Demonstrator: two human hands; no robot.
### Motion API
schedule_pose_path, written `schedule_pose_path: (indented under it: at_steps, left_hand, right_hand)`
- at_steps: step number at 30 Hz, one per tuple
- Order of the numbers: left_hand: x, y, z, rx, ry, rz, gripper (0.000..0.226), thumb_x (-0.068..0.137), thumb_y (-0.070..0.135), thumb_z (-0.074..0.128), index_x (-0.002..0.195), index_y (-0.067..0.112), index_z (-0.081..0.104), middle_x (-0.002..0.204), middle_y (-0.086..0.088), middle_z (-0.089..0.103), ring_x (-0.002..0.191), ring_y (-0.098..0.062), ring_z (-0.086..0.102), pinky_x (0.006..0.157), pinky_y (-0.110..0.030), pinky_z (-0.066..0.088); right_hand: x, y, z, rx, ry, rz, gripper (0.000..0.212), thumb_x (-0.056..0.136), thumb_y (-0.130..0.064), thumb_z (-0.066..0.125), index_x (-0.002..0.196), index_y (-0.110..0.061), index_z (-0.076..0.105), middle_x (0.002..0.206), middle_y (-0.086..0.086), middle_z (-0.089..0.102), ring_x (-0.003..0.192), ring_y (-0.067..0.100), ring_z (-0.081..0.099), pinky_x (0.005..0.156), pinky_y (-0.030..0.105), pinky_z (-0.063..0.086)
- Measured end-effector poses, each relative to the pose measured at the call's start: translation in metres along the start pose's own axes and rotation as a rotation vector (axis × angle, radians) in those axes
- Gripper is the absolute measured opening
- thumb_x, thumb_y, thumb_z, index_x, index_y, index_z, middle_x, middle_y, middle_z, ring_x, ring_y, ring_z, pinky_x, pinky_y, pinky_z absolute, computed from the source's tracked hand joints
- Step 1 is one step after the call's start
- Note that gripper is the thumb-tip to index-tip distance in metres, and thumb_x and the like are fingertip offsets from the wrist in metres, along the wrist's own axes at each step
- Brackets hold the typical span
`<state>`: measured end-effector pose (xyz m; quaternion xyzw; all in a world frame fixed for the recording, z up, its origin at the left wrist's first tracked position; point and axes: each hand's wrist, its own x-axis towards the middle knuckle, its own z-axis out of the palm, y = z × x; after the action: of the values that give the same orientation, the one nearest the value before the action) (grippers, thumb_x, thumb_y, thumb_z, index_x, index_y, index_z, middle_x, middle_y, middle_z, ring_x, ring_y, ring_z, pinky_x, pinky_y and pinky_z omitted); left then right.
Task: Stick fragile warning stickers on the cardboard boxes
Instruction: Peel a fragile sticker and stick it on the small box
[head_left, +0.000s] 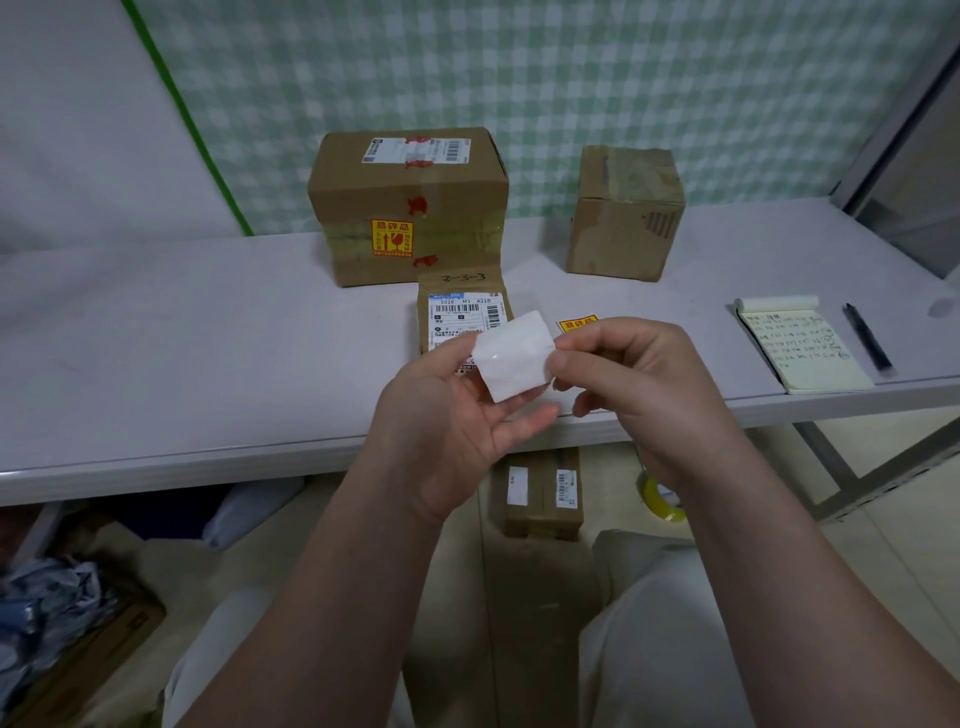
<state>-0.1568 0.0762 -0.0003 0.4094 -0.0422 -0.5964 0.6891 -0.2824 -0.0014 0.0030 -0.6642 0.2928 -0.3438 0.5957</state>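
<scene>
Both hands hold a small white sticker sheet (514, 354), its blank back toward me, above the table's front edge. My left hand (457, 415) pinches its lower left part, and my right hand (639, 374) grips its right edge. A flat cardboard box (460, 306) with a shipping label lies right behind the sheet, partly hidden. Beside it a yellow fragile sticker (577, 323) peeks over my right hand. A large cardboard box (410, 202) at the back carries a yellow fragile sticker (392, 238) on its front. A smaller cardboard box (623, 213) stands to its right.
The grey table (182, 338) runs across the view. A notepad (802, 348) and a black pen (868, 340) lie at the right. Below the table are another cardboard box (543, 493), a yellow tape roll (661, 501) and an open box of blue wrapping (57, 618).
</scene>
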Motion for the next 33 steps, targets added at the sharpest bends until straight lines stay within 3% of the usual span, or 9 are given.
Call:
schedule_pose_path:
  at_steps: [5, 9, 12, 15, 19, 22, 25, 29, 33]
  left_hand:
    - [-0.002, 0.0, 0.009, 0.144, 0.344, 0.286, 0.013, 0.09, 0.021, 0.055, 0.102, 0.016, 0.059, 0.097, -0.004, 0.063, 0.087, -0.017, 0.062, 0.063, -0.032, 0.052]
    - [-0.012, -0.007, 0.006, 1.036, 0.317, 1.055, 0.006, 0.084, 0.025, 0.061, 0.087, 0.03, 0.063, 0.091, 0.017, 0.06, 0.085, 0.0, 0.053, 0.07, -0.022, 0.044]
    - [-0.008, -0.013, 0.006, 1.388, 0.226, 1.22, 0.012, 0.078, 0.029, 0.067, 0.087, 0.024, 0.073, 0.085, 0.013, 0.067, 0.088, -0.002, 0.045, 0.077, -0.026, 0.039]
    - [-0.008, -0.01, 0.008, 1.472, 0.217, 1.244, 0.012, 0.076, 0.029, 0.067, 0.082, 0.022, 0.075, 0.08, 0.008, 0.071, 0.088, -0.017, 0.052, 0.071, -0.039, 0.046]
    - [-0.005, -0.008, 0.009, 1.541, 0.192, 1.282, 0.018, 0.077, 0.034, 0.06, 0.079, 0.022, 0.075, 0.074, 0.008, 0.071, 0.083, -0.023, 0.055, 0.069, -0.045, 0.046]
    - [-0.005, -0.009, 0.011, 1.541, 0.211, 1.313, 0.02, 0.076, 0.032, 0.057, 0.076, 0.021, 0.074, 0.069, 0.007, 0.07, 0.08, -0.021, 0.055, 0.067, -0.043, 0.047]
    - [-0.004, -0.009, 0.012, 1.522, 0.214, 1.312, 0.02, 0.075, 0.029, 0.057, 0.072, 0.018, 0.073, 0.066, 0.012, 0.063, 0.077, -0.014, 0.052, 0.059, -0.026, 0.042]
    - [-0.005, -0.013, 0.016, 1.315, 0.172, 1.093, 0.01, 0.078, 0.019, 0.065, 0.069, 0.023, 0.066, 0.063, 0.022, 0.056, 0.068, 0.001, 0.056, 0.056, -0.012, 0.042]
    - [-0.003, -0.016, 0.02, 0.952, 0.103, 0.706, 0.017, 0.083, 0.009, 0.061, 0.07, 0.017, 0.068, 0.061, 0.01, 0.064, 0.061, -0.001, 0.057, 0.054, -0.016, 0.046]
  right_hand:
    - [-0.003, -0.004, 0.005, -0.015, 0.095, 0.036, 0.016, 0.076, -0.001, 0.067, 0.066, -0.014, 0.07, 0.06, -0.004, 0.066, 0.057, 0.009, 0.058, 0.05, 0.023, 0.047]
    - [-0.006, -0.004, 0.0, -0.079, 0.189, 0.011, 0.021, 0.076, -0.002, 0.066, 0.063, -0.019, 0.069, 0.059, 0.003, 0.065, 0.055, 0.009, 0.056, 0.05, 0.023, 0.047]
    - [-0.008, -0.003, 0.0, -0.209, 0.205, -0.056, 0.018, 0.076, -0.009, 0.07, 0.066, -0.024, 0.073, 0.062, 0.009, 0.067, 0.057, 0.011, 0.057, 0.055, 0.032, 0.052]
    - [-0.01, -0.006, -0.001, -0.351, 0.209, -0.117, 0.012, 0.076, -0.014, 0.071, 0.073, -0.025, 0.075, 0.061, -0.007, 0.068, 0.058, 0.003, 0.059, 0.058, 0.023, 0.052]
    - [-0.013, -0.008, -0.003, -0.491, 0.211, -0.188, 0.013, 0.075, -0.013, 0.071, 0.073, -0.025, 0.074, 0.063, -0.008, 0.068, 0.063, 0.006, 0.06, 0.057, 0.012, 0.046]
    - [-0.014, -0.008, -0.003, -0.502, 0.201, -0.206, 0.012, 0.075, -0.012, 0.072, 0.072, -0.023, 0.075, 0.06, -0.009, 0.066, 0.061, 0.006, 0.059, 0.057, 0.011, 0.045]
    - [-0.015, -0.008, -0.003, -0.473, 0.192, -0.192, 0.012, 0.074, -0.012, 0.071, 0.071, -0.023, 0.075, 0.06, -0.005, 0.067, 0.061, 0.01, 0.06, 0.056, 0.013, 0.047]
    - [-0.014, -0.007, -0.006, -0.307, 0.146, -0.117, 0.011, 0.072, -0.011, 0.07, 0.068, -0.021, 0.074, 0.062, 0.008, 0.067, 0.058, 0.018, 0.056, 0.058, 0.03, 0.05]
    - [-0.013, -0.003, -0.005, 0.055, 0.095, 0.065, 0.017, 0.078, -0.001, 0.064, 0.07, -0.013, 0.073, 0.062, 0.006, 0.065, 0.058, 0.011, 0.056, 0.056, 0.026, 0.052]
